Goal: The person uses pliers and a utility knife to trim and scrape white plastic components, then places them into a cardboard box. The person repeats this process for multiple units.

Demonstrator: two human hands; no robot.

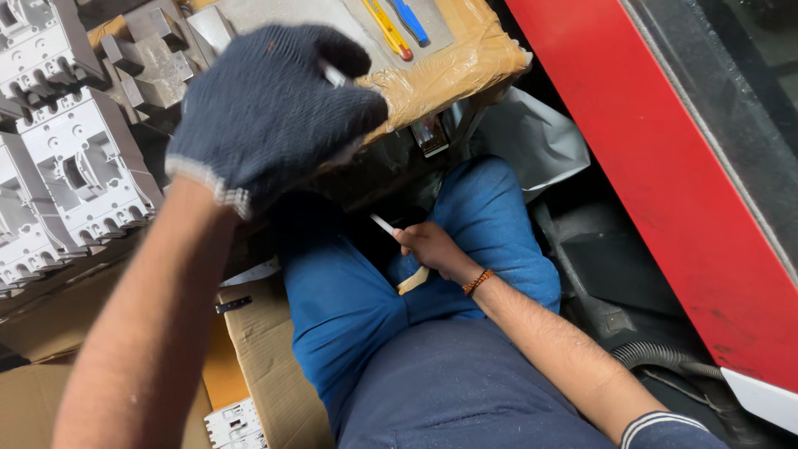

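My left hand [270, 108] wears a dark knitted glove and is closed around a thin white rod-like piece whose tip shows at the fingers [332, 75]. It hovers over the edge of a tape-wrapped board [465, 66]. My bare right hand [428, 245], with an orange thread bracelet, rests between my blue-trousered knees and grips a slim tool with a white blade [382, 223] and a pale handle [413, 281].
Several grey moulded plastic housings [79, 166] are stacked at the left. A yellow tool [388, 29] and a blue tool [410, 21] lie on the board. Cardboard boxes [266, 349] sit at lower left. A red machine panel [682, 166] and a corrugated hose [657, 356] stand at the right.
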